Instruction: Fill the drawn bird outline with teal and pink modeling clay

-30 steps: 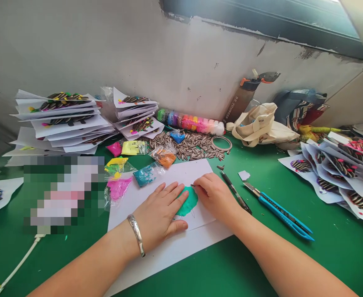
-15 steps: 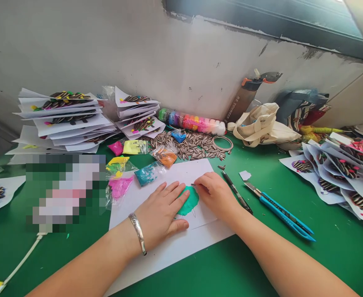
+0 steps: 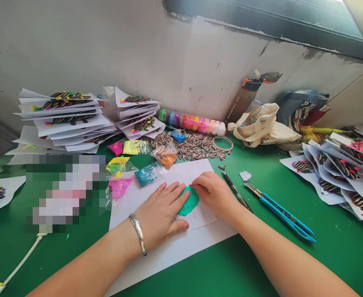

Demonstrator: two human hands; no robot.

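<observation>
My left hand [image 3: 162, 210], with a silver bracelet at its wrist, lies flat with fingers out on white paper [image 3: 131, 255]. Its fingertips touch the left edge of a flattened patch of teal clay [image 3: 190, 203]. Pencil lines show just below that patch. At the patch's upper right edge, my right hand [image 3: 212, 190] pinches a small dark piece [image 3: 191, 185] between thumb and forefinger. It looks like a sunflower seed, mostly hidden by the fingers. Beside the right hand lies a black pen [image 3: 233, 187], with loose seeds [image 3: 221, 167] near its far end.
A blue utility knife [image 3: 285, 216], blade out, lies to the right. Behind the paper are bagged clay [image 3: 147, 174], a heap of sunflower seeds [image 3: 196, 145] and a tape ring [image 3: 223, 144]. Stacked seed pictures [image 3: 69, 128] stand left; more pictures [image 3: 333, 173] lie right. A bottle [image 3: 242, 99] leans on the wall.
My right hand has shifted very slightly left at the clay's upper edge, still pinching the dark piece. The left hand stays in place.
</observation>
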